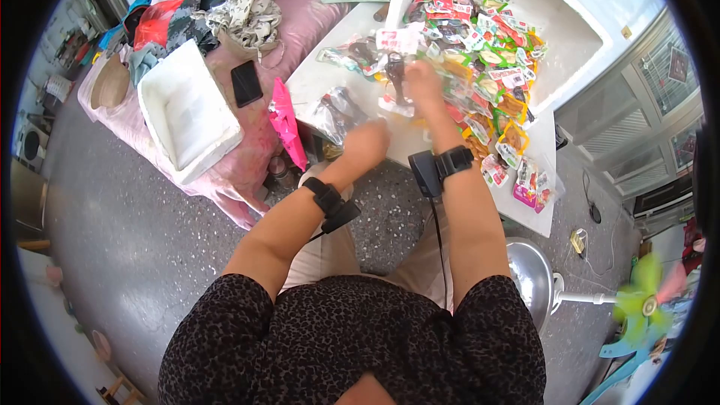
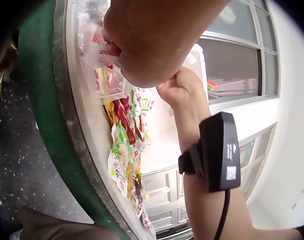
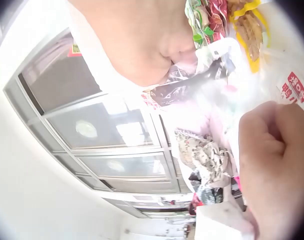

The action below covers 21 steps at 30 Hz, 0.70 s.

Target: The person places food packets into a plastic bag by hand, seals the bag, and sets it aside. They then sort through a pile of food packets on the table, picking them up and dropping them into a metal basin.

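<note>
In the head view my right hand is over the table, pinching a dark snack packet; the right wrist view shows this dark, shiny packet at the fingertips. My left hand is lower and to the left, at the table's near edge, its fingers curled on a clear plastic bag. Beside that hand lies clear plastic with dark contents. A heap of colourful snack packets spills from a tipped white foam box onto the white table.
Left of the table, a bed with a pink cover carries a white foam box, a black phone and clothes. A bright pink bag stands between bed and table. On the right are a metal basin and a spinning fan.
</note>
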### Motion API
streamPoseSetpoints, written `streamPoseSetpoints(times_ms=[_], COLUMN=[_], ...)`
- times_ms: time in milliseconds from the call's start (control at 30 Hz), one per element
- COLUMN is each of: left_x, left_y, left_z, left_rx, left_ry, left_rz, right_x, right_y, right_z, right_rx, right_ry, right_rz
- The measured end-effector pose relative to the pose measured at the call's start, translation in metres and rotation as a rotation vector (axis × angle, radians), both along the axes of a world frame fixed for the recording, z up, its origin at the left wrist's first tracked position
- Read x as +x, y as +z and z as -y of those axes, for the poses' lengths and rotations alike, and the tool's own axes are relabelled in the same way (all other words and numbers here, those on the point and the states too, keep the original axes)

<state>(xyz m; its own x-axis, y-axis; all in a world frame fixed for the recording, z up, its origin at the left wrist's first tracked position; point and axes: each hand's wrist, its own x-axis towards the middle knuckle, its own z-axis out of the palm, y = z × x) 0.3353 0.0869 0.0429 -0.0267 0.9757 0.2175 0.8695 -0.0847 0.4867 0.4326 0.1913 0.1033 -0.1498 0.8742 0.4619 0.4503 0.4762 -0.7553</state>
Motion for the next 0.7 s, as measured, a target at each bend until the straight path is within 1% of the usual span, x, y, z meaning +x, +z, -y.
streamPoseSetpoints(times_ms=[100, 133, 200, 300, 367, 400, 500, 667, 700], left_x=[0.001, 0.002, 0.002, 0.006, 0.008, 0.009, 0.015, 0.024, 0.026], left_y=[0.001, -0.001, -0.003, -0.002, 0.004, 0.003, 0.001, 0.009, 0.014], left_z=[-0.003, -0.005, -0.007, -0.008, -0.007, -0.008, -0.011, -0.008, -0.005], left_rx=[0.012, 0.019, 0.022, -0.004, -0.030, -0.035, -0.028, 0.003, -0.007], left_ry=[0.019, 0.025, 0.028, 0.016, 0.021, 0.038, 0.068, 0.063, 0.046], left_rz=[0.032, 0.038, 0.061, 0.137, 0.214, 0.262, 0.370, 0.386, 0.310], right_x=[0.018, 0.022, 0.037, 0.067, 0.077, 0.078, 0.092, 0.091, 0.090], right_y=[-0.001, -0.001, -0.025, -0.066, -0.052, -0.049, -0.076, -0.085, -0.090], right_z=[0.014, 0.019, 0.019, 0.012, 0.042, 0.052, 0.072, 0.103, 0.102], right_rx=[-0.489, -0.523, -0.274, -0.258, -0.542, -0.546, -0.624, -0.729, -0.728], right_ry=[0.080, 0.082, 0.213, 0.309, 0.331, 0.315, 0.133, 0.038, 0.085], right_rz=[-0.601, -0.695, -0.736, -0.873, -1.290, -1.389, -1.345, -1.425, -1.432])
